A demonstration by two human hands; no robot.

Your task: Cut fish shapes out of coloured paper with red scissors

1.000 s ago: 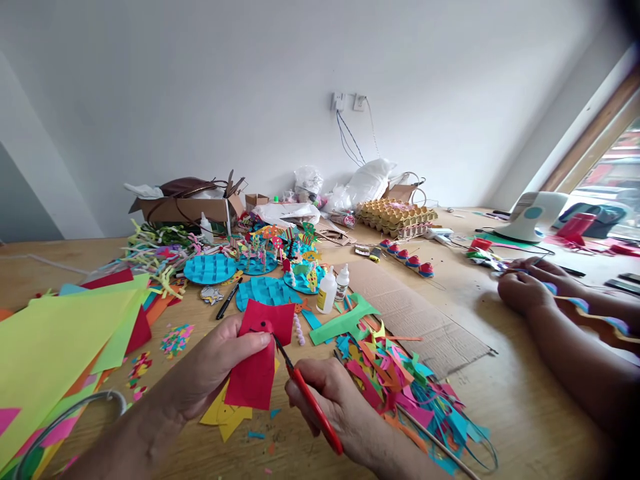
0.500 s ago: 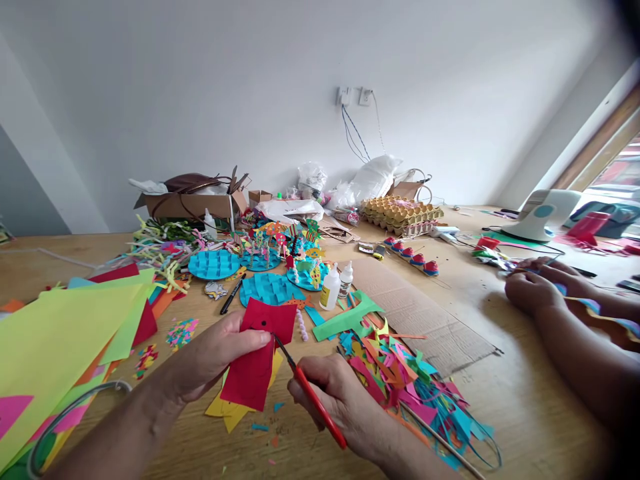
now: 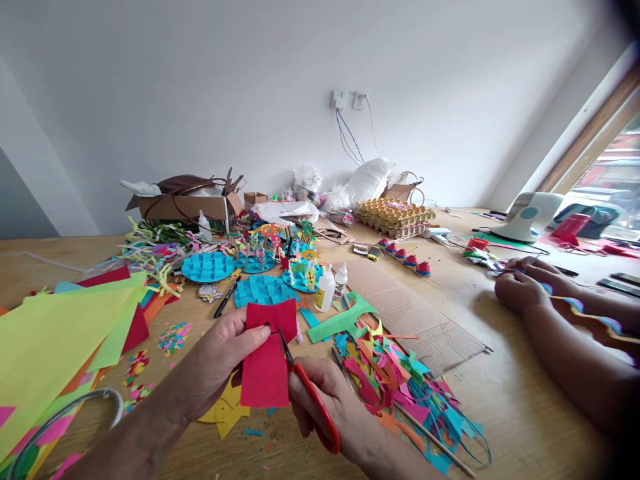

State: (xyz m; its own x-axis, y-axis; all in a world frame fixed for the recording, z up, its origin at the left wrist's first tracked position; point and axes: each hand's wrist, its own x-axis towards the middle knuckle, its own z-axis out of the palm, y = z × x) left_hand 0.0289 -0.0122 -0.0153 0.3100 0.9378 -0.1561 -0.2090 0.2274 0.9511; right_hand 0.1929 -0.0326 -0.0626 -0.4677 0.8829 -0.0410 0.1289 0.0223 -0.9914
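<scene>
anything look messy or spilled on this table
Yes. A tangled heap of coloured paper offcuts sprawls right of the right hand, which works red scissors into red paper held by the left hand. Confetti-like bits lie scattered on the wooden table.

Red paper piece (image 3: 267, 363) upright, held; red-handled scissors (image 3: 305, 393) blades at its edge.

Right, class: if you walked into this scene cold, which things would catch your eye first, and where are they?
At bottom centre, the left hand holds up a red paper sheet while the right hand works red-handled scissors into its edge. Beside them on the right lies a heap of multicoloured paper offcuts, and large yellow-green paper sheets fan over the left of the wooden table. At far right, another person's hands rest on the table.
</scene>
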